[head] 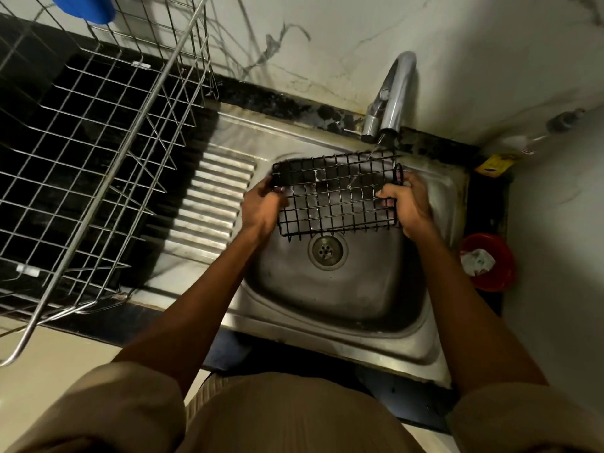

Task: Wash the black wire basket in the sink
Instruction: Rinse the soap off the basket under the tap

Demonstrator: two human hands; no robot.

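The black wire basket (336,194) is held level over the steel sink (330,295), above the drain (327,251). My left hand (261,206) grips its left edge and my right hand (407,201) grips its right edge. A thin stream of water falls from the chrome tap (394,96) onto the basket's far right corner.
A large silver wire dish rack (88,152) stands on the dark counter at the left, beside the ribbed drainboard (212,197). A red bowl (490,263) holding a crumpled white thing sits right of the sink. A yellow-labelled packet (493,165) lies in the far right corner.
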